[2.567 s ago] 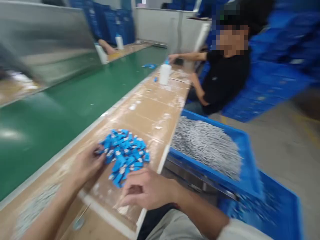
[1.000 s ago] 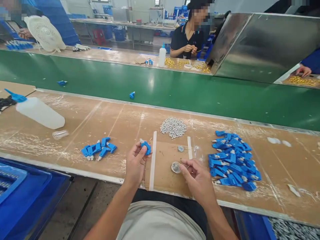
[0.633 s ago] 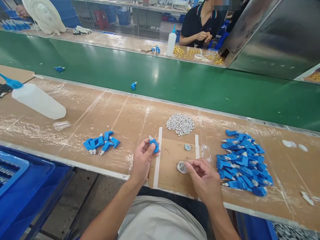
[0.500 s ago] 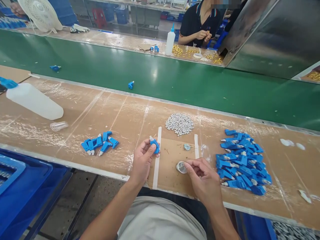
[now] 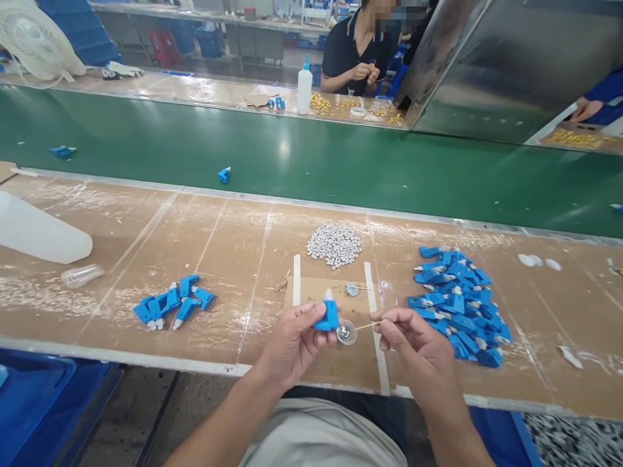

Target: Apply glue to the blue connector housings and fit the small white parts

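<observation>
Between the thumb and fingers of my left hand (image 5: 292,344) is a blue plastic piece (image 5: 329,316) with a pale tip pointing up. My right hand (image 5: 421,347) pinches a thin wooden stick (image 5: 370,325), whose far end reaches a small clear round dish (image 5: 346,333). The dish is beside the blue piece, above a taped cardboard sheet (image 5: 335,373). Beyond it lie a small bluish lump (image 5: 351,290) with another stick and a heap of small grey pieces (image 5: 334,245). Blue pieces lie in a large pile (image 5: 460,305) at right and a smaller group (image 5: 174,301) at left.
A green conveyor belt (image 5: 272,149) crosses behind the table, carrying a few blue pieces (image 5: 224,175). At left lie a large white bottle (image 5: 43,230) and a clear plastic cup (image 5: 82,275). A person (image 5: 357,58) works across the belt near gold parts (image 5: 320,102).
My left hand has moved right, bringing the blue piece close to the dish. My right hand has drawn back from the dish, and a wooden stick now shows in its fingers. The view has shifted right.
</observation>
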Motion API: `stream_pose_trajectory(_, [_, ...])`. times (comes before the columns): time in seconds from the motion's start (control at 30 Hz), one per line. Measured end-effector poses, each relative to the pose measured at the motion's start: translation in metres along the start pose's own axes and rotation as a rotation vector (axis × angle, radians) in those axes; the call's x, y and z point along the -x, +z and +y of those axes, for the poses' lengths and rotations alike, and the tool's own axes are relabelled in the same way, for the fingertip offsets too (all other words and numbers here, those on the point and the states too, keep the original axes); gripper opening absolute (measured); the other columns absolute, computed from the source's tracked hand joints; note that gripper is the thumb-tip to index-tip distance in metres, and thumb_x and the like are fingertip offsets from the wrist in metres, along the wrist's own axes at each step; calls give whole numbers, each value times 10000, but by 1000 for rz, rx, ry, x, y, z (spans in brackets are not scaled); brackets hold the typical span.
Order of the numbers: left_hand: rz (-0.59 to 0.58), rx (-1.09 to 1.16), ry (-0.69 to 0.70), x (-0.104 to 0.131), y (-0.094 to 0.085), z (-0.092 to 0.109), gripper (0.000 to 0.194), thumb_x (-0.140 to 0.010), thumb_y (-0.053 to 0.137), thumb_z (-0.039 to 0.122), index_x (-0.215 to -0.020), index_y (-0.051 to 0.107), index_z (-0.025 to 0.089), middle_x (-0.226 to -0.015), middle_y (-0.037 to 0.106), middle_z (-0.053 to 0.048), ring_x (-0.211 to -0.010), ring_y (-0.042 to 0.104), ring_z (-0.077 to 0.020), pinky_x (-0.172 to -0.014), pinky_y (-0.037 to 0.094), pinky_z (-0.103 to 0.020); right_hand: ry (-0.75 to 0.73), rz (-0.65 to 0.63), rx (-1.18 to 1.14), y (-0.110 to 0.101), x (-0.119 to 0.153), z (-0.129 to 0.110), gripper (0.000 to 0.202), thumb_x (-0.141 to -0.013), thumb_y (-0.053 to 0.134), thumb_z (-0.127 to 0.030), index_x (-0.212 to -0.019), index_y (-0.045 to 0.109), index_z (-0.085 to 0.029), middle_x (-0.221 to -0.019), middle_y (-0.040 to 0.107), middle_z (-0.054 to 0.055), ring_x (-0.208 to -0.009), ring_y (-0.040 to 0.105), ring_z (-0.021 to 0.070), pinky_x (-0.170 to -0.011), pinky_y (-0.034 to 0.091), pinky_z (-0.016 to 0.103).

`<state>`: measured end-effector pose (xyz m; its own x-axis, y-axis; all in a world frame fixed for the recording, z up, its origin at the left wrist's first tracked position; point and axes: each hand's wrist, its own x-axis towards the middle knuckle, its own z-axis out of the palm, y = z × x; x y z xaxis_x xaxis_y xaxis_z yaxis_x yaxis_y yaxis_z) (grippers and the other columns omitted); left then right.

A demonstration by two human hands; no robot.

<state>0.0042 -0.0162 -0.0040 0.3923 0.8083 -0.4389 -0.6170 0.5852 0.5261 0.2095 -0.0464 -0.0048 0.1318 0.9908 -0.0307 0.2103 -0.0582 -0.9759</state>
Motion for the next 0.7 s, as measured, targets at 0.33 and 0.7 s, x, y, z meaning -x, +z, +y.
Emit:
stream_pose_trajectory(0.33, [-113,-46,-117,0,19,-10,307,-848,739,363,-848,737,56,-802,705,-103,-546,620,-62,-470,461,-103,-211,216,-68,11,9,-49,31,-946,636,-237,-941,662,-221,-934,698,43,-615,620,126,-544,521,262])
stream_pose_trajectory(0.7, [-130,-20,-128,-1,19,-13,291,-857,730,341,-877,744,51,-735,680,-71,-523,619,-59,-443,438,-94,-424,100,163,10,9,-41,198,-939,578,-87,-1055,623,-241,-1024,696,63,-723,652,172,-618,558,326])
